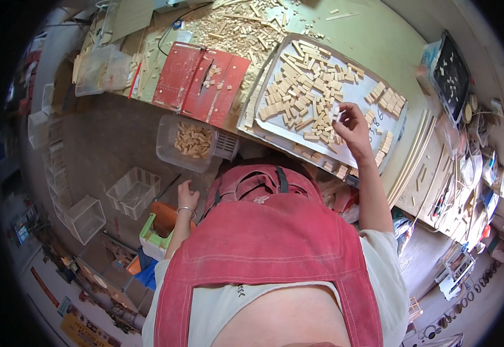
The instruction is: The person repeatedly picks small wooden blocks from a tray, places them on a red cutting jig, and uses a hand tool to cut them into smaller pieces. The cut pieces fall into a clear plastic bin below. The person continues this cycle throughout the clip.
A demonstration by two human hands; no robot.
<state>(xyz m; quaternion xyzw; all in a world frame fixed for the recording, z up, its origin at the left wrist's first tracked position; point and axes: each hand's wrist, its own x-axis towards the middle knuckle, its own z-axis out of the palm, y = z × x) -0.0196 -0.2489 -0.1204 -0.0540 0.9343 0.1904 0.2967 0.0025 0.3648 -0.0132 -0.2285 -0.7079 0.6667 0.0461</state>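
Note:
Above a white-lined tray (359, 95) on the bench, my right hand (353, 128) has its thumb and fingers closed in a pinch. Something pale shows at the fingertips, too small to make out. Many small wooden blocks (298, 87) lie loose under and left of that hand. Other blocks stand in tidy rows at the tray's right side, such as one group (392, 102) near the far right corner. My left hand (188, 198) hangs low beside my red apron (263, 243), with a bracelet at the wrist. Its fingers are loosely bent and apart, with nothing visible in them.
Left of the tray is a red metal box-like machine (197, 81) with a slot and wood bits on top. Below it sits a clear bin (165, 141) of blocks. Wood scraps (234, 32) cover the far bench. Long wooden strips (412, 159) lie at the right.

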